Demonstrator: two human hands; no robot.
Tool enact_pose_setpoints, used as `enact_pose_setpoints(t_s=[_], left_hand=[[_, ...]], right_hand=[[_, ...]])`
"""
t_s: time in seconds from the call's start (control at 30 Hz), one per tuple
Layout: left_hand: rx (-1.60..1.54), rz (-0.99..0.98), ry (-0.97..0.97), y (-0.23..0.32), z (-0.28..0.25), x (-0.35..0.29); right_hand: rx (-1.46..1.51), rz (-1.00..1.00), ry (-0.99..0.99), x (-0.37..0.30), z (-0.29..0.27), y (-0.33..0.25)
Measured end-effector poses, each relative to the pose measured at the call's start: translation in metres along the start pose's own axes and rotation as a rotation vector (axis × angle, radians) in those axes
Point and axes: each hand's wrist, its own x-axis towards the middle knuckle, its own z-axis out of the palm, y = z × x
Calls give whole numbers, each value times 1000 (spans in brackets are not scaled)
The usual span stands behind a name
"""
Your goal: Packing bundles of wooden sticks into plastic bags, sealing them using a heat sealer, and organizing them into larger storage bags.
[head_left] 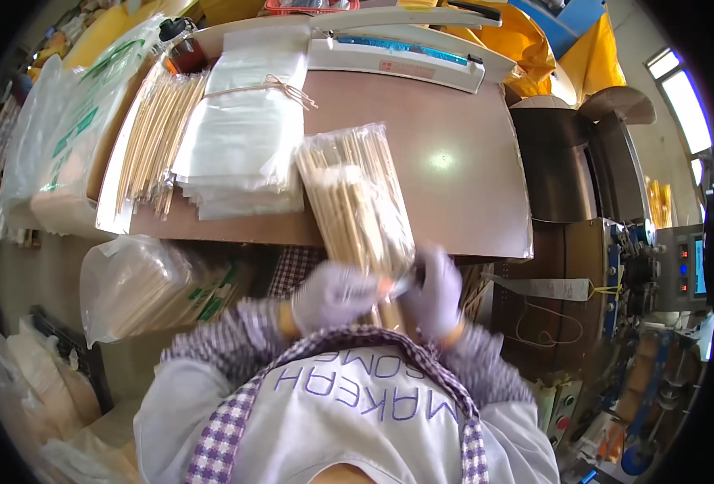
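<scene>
A clear plastic bag of thin wooden sticks (pixel 357 210) lies slanted across the table's near edge, its lower end reaching toward my body. My left hand (pixel 333 297), in a pale glove, is closed on the left side of that near end, fingertips at the plastic. Opposite it, my right hand (pixel 437 294), gloved too and blurred by motion, pinches the plastic on the right side. A shiny bit of film shows between the two hands. The sticks form an upper layer and a shorter, paler bundle in front.
A tied stack of clear bags (pixel 244 129) and loose wooden sticks (pixel 163 133) lie on the brown table (pixel 462 161). A white bag sealer (pixel 397 64) stands at the back. A packed bag (pixel 151 286) sits lower left; dark metal chute (pixel 554 161) and machinery (pixel 679 266) are right.
</scene>
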Motion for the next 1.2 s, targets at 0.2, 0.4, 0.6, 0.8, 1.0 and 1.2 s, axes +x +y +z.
enact_pose_setpoints(t_s=[0.2, 0.4, 0.6, 0.8, 1.0, 1.2], left_hand=[[524, 359, 194, 108, -94, 139], [1287, -142, -402, 29, -154, 186], [959, 249, 317, 158, -167, 199], [283, -230, -91, 93, -186, 188], [1140, 567, 300, 151, -125, 178], [794, 420, 231, 135, -159, 171]], right_hand=[[80, -378, -16, 175, -101, -29], [56, 73, -262, 216, -69, 0], [542, -194, 208, 246, -160, -73], [-175, -358, -180, 232, -114, -18], [542, -357, 145, 209, -172, -93], [323, -440, 153, 201, -148, -64]])
